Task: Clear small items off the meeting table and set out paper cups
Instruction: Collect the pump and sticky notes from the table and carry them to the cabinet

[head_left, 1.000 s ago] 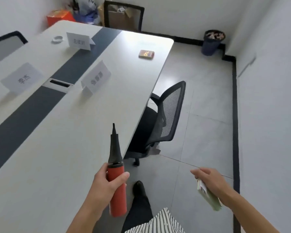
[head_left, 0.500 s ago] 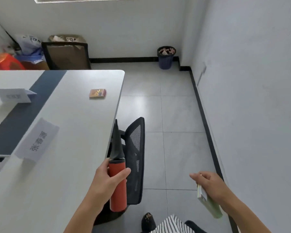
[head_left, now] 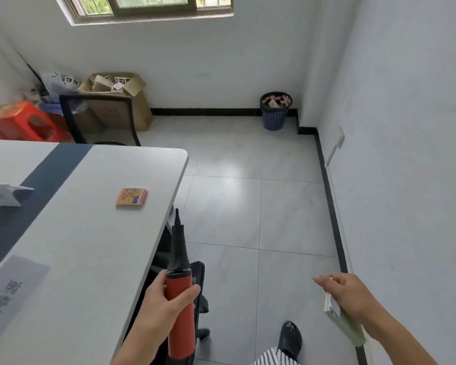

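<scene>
My left hand (head_left: 157, 310) grips the red pump (head_left: 179, 284) upright, just off the table (head_left: 95, 246) edge, black nozzle up. My right hand (head_left: 350, 296) curls round a pale green packet (head_left: 346, 324) over the floor. A small colourful box (head_left: 131, 197) lies on the table.

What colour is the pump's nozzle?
The nozzle is black, the pump body red; head view.

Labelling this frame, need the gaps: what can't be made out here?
Head view only.
Pale green packet in the right hand: hand covers part, print unreadable.
Colourful box on the table: print too small.
Far name card: cut by left edge, text blurred.
Bin: contents too small.
Near chair: mostly hidden behind table and red pump in the left hand.
</scene>
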A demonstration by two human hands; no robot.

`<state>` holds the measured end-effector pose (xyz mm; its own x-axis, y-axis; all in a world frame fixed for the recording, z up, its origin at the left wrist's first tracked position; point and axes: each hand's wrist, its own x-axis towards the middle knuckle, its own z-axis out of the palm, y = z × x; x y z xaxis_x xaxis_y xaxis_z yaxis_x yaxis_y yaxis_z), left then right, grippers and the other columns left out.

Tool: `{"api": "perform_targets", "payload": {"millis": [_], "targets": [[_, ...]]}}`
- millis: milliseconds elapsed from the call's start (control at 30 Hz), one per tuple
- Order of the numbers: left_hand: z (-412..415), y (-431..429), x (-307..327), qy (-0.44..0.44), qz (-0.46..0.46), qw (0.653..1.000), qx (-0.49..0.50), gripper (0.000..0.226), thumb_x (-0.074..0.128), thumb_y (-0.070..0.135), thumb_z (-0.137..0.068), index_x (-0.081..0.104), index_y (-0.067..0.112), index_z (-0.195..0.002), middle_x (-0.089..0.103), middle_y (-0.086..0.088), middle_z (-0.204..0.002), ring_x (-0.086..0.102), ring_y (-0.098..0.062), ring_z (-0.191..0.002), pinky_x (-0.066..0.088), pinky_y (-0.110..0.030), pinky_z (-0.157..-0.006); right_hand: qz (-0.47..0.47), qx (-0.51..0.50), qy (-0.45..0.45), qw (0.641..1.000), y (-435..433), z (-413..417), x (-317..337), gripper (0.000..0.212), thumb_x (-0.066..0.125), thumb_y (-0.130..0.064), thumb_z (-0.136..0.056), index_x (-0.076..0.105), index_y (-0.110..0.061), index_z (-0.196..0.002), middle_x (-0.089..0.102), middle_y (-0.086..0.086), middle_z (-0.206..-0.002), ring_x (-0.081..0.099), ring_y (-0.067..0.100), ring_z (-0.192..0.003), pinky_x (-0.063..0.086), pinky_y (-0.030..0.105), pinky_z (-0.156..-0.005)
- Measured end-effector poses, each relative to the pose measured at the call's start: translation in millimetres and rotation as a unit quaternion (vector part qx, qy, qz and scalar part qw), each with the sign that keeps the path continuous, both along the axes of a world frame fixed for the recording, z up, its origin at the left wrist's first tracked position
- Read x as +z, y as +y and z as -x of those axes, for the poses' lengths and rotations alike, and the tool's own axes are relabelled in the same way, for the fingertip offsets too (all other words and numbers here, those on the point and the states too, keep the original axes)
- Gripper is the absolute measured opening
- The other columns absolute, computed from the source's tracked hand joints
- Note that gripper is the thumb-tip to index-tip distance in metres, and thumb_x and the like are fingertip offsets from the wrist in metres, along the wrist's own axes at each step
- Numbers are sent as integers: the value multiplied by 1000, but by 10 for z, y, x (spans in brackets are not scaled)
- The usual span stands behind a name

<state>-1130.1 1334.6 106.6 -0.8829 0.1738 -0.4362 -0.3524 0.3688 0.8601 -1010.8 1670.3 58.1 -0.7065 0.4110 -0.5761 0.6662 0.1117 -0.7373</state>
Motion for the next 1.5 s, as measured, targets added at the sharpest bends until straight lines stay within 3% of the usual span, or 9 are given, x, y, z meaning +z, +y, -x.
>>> {"api": "perform_targets", "payload": {"millis": [233,467,600,733,833,1000,1200,1367,1500], "targets": [[669,492,108,-7,-27,996,83,24,77,13,-79,60,11,-96,70,-15,-75,72,-32,-65,55,-24,-49,-37,117,22,992,575,1645,255,48,68,-38,-87,45,-17,-52,42,-10,-42,42,16,-50,33,31,-57],[1514,385,-228,-31,8,978,207,26,80,16,-77,62,12,-96,74,-15,-75,73,-34,-68,61,-44,-63,-44,226,1,973,478,3085,40,44,70,-40,-86,49,-17,-54,43,-7,-47,41,9,-45,32,29,-55],[2209,325,-186,-19,-4,968,249,25,81,17,-77,63,16,-95,71,-20,-89,71,-38,-79,60,-53,-74,-51,274,-3,960,331,3910,93,42,72,-41,-84,52,-19,-54,44,-11,-47,41,5,-41,31,27,-53],[2841,233,14,3,-15,963,268,26,80,21,-78,61,23,-96,70,-13,-89,72,-31,-79,61,-38,-65,-70,313,3,947,151,4738,201,46,69,-45,-84,58,-6,-64,53,0,-54,48,12,-46,36,27,-55],[3034,75,73,13,-19,951,308,25,79,21,-78,62,27,-95,70,-10,-87,72,-27,-76,57,-28,-59,-75,372,-5,925,-97,5229,170,44,68,-47,-84,61,-9,-64,54,-6,-48,48,8,-41,37,26,-52],[2893,-162,-55,-27,12,894,447,23,78,20,-79,61,20,-94,69,-13,-86,71,-31,-77,60,-40,-69,-92,527,-20,845,-713,6048,-86,45,67,-50,-85,55,-16,-58,48,-7,-46,43,11,-43,34,28,-53],[2510,21,-137,-103,15,772,627,25,81,17,-76,64,18,-94,73,-14,-81,73,-33,-71,60,-50,-72,-133,705,19,696,-1794,6827,-337,44,63,-53,-84,53,-18,-59,60,-5,-57,55,16,-57,40,30,-56],[2492,375,-192,-122,-12,701,702,27,84,19,-73,65,21,-92,74,-11,-83,74,-29,-71,59,-43,-69,-214,799,80,557,-2840,6906,-582,42,56,-58,-82,48,-24,-60,59,-4,-66,55,20,-63,34,27,-50],[2531,579,-219,-115,-18,683,721,29,85,19,-71,66,22,-93,74,-12,-83,74,-24,-73,56,-33,-67,-252,807,110,522,-3385,6671,-904,35,46,-56,-80,51,-23,-70,67,7,-86,53,28,-73,34,30,-59]]}}
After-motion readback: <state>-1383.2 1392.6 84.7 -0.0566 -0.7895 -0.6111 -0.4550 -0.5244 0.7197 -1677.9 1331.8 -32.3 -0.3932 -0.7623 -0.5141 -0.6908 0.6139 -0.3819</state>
